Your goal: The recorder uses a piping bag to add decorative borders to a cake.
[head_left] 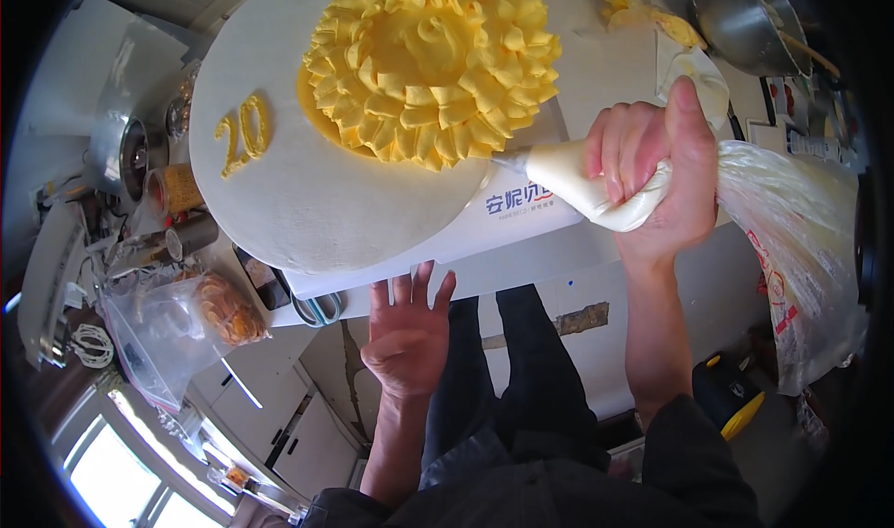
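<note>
At two o'clock the right hand (666, 169) clenches a cream-filled piping bag (566, 179), its metal nozzle (511, 160) just beside the yellow piped flower (438, 123) on the white cake (298, 197) at eleven. The left hand (406, 337) (fingers spread) sits at seven.

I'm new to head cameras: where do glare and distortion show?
Head view: the white-framed window at lower left is overexposed; head view: the wrinkled clear plastic piping bag shows shiny streaks; head view: corners are black, and that window leans near the rim.
</note>
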`<control>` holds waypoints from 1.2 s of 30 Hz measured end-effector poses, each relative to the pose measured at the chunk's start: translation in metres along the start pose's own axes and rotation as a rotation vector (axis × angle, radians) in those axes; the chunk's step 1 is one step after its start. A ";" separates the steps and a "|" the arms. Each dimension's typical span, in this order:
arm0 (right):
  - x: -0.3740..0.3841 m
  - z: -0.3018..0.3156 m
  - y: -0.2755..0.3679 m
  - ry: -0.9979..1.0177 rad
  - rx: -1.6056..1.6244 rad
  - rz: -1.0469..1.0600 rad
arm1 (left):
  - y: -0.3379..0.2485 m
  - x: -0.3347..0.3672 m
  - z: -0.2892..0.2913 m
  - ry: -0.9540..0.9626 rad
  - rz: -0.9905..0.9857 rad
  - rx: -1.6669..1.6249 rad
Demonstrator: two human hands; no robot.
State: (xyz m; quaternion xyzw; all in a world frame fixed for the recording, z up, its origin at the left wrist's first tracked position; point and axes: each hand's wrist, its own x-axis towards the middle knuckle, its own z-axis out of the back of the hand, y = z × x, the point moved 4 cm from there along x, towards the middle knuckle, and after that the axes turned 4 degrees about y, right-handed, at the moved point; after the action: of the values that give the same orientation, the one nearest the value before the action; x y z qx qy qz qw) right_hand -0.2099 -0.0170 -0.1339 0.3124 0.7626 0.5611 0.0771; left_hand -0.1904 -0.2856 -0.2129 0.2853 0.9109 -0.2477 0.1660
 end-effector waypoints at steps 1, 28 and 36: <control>0.000 -0.001 0.000 -0.010 0.021 -0.031 | 0.000 0.000 0.000 0.000 0.001 0.000; -0.010 0.012 0.032 0.059 0.111 0.078 | -0.012 -0.004 0.001 0.026 -0.068 0.018; -0.036 0.053 0.065 -0.016 -0.020 -0.033 | -0.007 -0.008 -0.001 0.244 -0.054 -0.070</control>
State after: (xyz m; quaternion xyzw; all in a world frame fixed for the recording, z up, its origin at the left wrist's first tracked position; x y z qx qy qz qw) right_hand -0.1310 0.0168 -0.1027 0.3035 0.7615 0.5647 0.0957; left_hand -0.1885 -0.2932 -0.2065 0.2829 0.9397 -0.1836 0.0571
